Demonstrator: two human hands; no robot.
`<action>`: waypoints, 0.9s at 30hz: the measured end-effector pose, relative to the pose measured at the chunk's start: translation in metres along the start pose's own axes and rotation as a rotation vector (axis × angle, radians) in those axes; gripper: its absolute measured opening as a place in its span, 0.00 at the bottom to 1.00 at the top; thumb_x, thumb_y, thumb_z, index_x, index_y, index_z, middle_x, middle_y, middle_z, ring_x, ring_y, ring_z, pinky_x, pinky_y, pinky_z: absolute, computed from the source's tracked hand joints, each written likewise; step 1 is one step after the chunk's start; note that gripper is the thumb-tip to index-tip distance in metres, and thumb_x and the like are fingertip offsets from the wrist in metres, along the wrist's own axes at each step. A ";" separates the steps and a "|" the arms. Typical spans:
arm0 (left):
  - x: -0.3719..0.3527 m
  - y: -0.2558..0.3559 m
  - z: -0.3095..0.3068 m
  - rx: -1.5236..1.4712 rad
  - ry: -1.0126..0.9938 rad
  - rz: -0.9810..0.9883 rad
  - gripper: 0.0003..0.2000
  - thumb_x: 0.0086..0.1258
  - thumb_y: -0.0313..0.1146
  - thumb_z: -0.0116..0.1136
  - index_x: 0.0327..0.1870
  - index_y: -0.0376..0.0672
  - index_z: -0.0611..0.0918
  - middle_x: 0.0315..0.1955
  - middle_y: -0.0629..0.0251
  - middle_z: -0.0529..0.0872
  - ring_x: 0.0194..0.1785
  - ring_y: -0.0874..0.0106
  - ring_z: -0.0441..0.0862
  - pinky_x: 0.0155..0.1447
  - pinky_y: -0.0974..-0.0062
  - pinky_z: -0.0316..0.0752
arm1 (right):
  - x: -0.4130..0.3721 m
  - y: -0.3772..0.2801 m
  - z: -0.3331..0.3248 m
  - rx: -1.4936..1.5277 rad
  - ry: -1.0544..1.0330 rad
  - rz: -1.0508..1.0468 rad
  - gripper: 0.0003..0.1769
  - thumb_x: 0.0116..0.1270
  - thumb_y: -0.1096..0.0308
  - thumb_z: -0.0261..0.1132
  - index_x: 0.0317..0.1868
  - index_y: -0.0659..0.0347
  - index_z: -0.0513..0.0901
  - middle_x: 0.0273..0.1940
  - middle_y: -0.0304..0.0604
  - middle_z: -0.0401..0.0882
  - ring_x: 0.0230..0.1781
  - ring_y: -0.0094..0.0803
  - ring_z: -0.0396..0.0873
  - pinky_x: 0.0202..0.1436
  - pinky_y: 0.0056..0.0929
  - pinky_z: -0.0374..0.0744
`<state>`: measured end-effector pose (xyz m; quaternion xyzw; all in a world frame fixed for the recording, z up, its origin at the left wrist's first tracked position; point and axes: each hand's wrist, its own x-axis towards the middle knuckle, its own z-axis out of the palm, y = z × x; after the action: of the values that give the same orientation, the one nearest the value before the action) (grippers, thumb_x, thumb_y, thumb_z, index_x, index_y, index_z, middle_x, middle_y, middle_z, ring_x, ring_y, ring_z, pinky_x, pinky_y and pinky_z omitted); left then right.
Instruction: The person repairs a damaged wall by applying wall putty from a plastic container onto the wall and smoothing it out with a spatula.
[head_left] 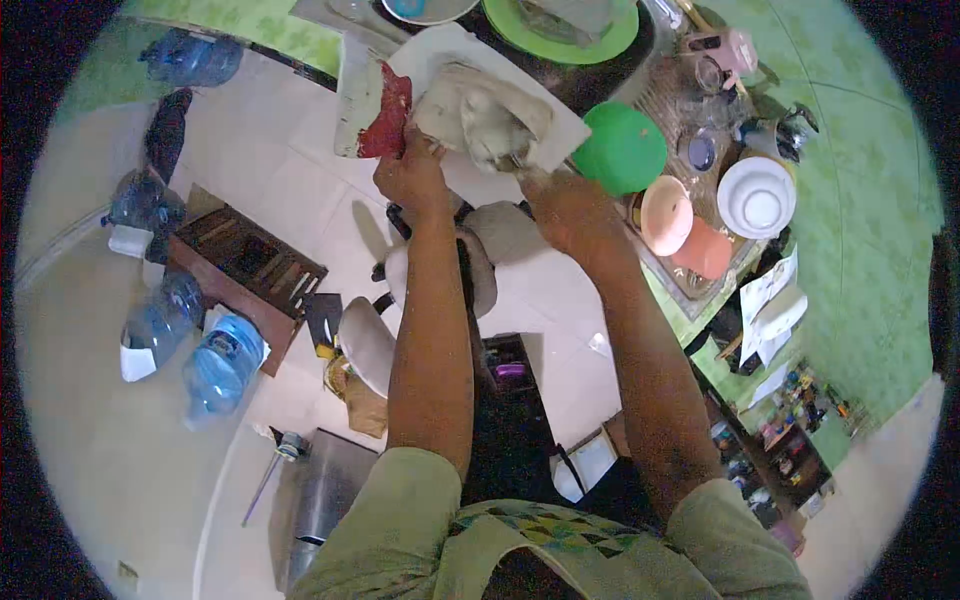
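Note:
In the upper middle of the head view is a white, tray-like rectangular piece (562,132), set at a slant. On it lies a pale, wrinkled, soft-looking mass (485,118). A red patch (385,118) with ragged edges shows at its left side. My left hand (412,180) is closed at the near edge, right beside the red patch, knuckles up. My right hand (560,208) is closed at the near right edge, its fingertips by the lower end of the pale mass. The undersides of both grips are hidden.
A bright green round lid or plate (620,148), a peach bowl (666,215) and a white bowl (756,197) stand on the right counter. A lime-green basin (610,45) sits at the top. Large water bottles (225,365) and a wooden crate (250,270) stand left.

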<state>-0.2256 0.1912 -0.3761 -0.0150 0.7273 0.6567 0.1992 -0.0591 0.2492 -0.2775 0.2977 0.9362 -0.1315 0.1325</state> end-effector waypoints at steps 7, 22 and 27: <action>0.014 -0.044 -0.009 0.262 -0.072 0.426 0.12 0.65 0.31 0.64 0.34 0.27 0.80 0.26 0.57 0.82 0.25 0.69 0.81 0.26 0.75 0.83 | 0.034 -0.008 0.040 0.072 0.015 0.071 0.17 0.71 0.60 0.50 0.48 0.61 0.80 0.29 0.55 0.80 0.29 0.52 0.81 0.34 0.48 0.80; 0.008 -0.029 -0.007 0.185 -0.090 0.033 0.10 0.68 0.29 0.60 0.41 0.29 0.80 0.29 0.59 0.83 0.27 0.72 0.81 0.30 0.75 0.82 | 0.011 0.000 0.005 0.095 -0.208 0.060 0.24 0.73 0.52 0.50 0.42 0.69 0.78 0.34 0.61 0.81 0.35 0.52 0.82 0.40 0.48 0.78; 0.003 -0.024 -0.013 -0.085 -0.103 -0.047 0.10 0.67 0.30 0.61 0.39 0.28 0.80 0.30 0.59 0.83 0.28 0.71 0.82 0.29 0.76 0.82 | 0.012 -0.011 -0.047 0.715 -0.326 0.252 0.28 0.70 0.47 0.51 0.35 0.70 0.77 0.21 0.54 0.77 0.24 0.46 0.79 0.31 0.41 0.78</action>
<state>-0.2252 0.1764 -0.3991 -0.0066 0.6870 0.6820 0.2508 -0.0829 0.2621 -0.2362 0.4128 0.7545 -0.4765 0.1823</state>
